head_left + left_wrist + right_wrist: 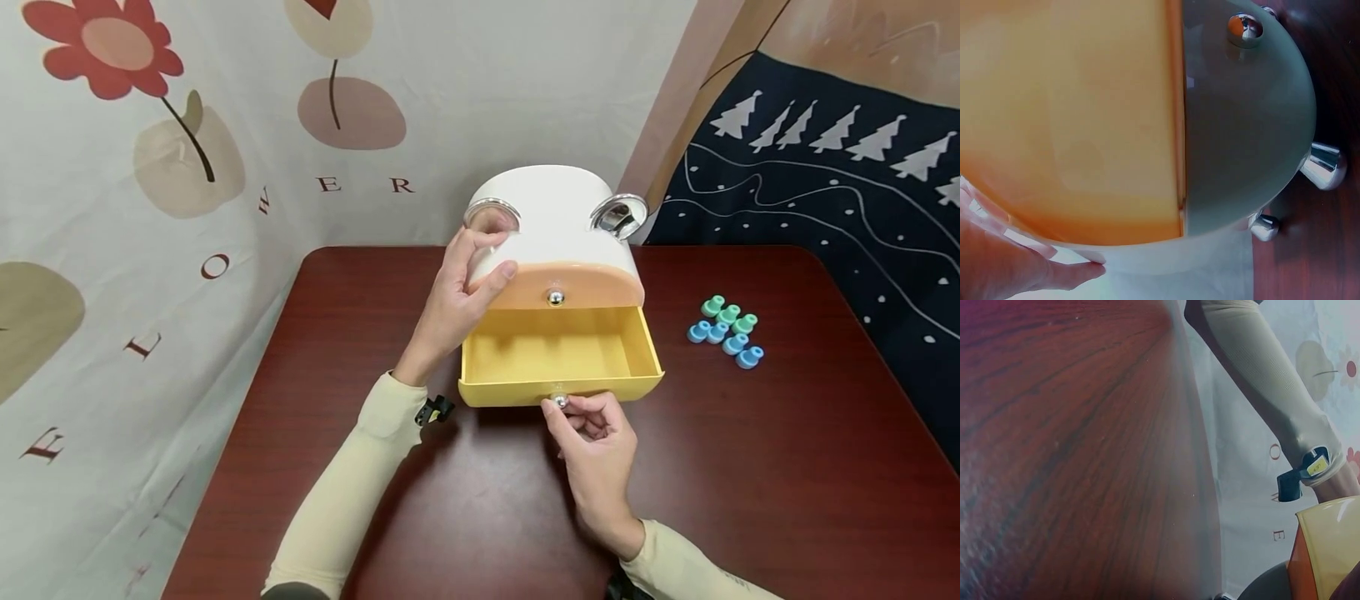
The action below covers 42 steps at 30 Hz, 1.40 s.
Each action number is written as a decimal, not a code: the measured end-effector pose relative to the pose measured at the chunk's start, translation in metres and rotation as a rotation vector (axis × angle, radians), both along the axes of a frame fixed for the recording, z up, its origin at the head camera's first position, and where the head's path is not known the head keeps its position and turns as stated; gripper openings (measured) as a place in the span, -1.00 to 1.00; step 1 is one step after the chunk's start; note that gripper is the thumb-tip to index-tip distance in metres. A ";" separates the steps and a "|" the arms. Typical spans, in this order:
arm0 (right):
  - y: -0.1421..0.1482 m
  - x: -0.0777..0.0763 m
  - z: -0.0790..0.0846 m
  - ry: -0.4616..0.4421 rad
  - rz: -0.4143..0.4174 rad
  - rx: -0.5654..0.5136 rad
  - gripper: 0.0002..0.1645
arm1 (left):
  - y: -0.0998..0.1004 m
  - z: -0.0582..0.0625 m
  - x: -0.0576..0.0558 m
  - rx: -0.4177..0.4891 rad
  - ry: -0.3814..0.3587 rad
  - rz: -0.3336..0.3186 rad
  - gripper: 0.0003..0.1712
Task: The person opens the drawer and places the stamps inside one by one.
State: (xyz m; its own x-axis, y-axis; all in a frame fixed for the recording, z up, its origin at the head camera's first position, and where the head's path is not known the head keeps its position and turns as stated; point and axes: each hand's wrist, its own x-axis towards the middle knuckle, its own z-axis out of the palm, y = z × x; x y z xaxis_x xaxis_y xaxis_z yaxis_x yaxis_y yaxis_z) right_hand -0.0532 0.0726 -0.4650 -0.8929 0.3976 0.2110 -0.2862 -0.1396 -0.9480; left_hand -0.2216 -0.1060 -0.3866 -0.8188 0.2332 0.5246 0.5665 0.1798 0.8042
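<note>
A white rounded mini drawer cabinet (555, 208) stands at the table's back, with an orange drawer (600, 285) closed at the top. Below it, a yellow drawer (562, 346) is pulled out, its inside bare. My left hand (457, 292) rests against the cabinet's upper left side, thumb stretched along the front edge; its thumb and fingers (1075, 275) show beside the curved shell in the left wrist view. With thumb and fingertips, my right hand (600, 458) pinches the silver drawer knob (560, 401). In the right wrist view the yellow drawer (1335, 531) shows at the corner.
Several small green (727, 314) and blue pegs (735, 343) lie on the dark red table (750, 467), right of the cabinet. Silver ring ears (621, 217) stick out from its top. A grey lower front (1247, 119) and silver feet (1325, 165) show in the left wrist view.
</note>
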 end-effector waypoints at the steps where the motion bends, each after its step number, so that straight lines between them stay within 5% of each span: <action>1: 0.000 0.001 0.000 -0.001 0.003 0.002 -0.72 | 0.001 -0.001 0.000 0.006 0.004 -0.004 -0.58; 12: 0.000 0.004 -0.002 0.009 0.025 0.017 -0.73 | 0.004 -0.007 -0.004 0.052 0.022 -0.028 -0.57; 21: 0.014 0.007 -0.002 0.008 0.163 0.143 -0.83 | 0.007 -0.012 -0.009 0.146 0.080 -0.040 -0.52; 28: 0.028 0.002 0.008 0.239 0.168 0.153 -0.89 | 0.007 -0.011 -0.006 0.098 0.036 -0.009 -0.57; 34: 0.049 -0.010 0.019 0.512 0.064 0.232 -0.88 | 0.007 -0.012 -0.006 0.068 0.041 -0.003 -0.54; 42: 0.064 -0.021 0.040 0.545 -0.100 0.266 -0.83 | 0.008 -0.012 -0.006 0.054 0.081 -0.003 -0.48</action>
State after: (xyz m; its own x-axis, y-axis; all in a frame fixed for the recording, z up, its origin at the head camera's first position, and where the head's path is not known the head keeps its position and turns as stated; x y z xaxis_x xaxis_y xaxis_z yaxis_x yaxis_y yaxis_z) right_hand -0.0746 0.1368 -0.4255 -0.5896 0.3448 0.7304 -0.7392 0.1339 -0.6600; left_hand -0.2280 -0.0980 -0.3988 -0.7725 0.2050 0.6010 0.6305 0.1357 0.7642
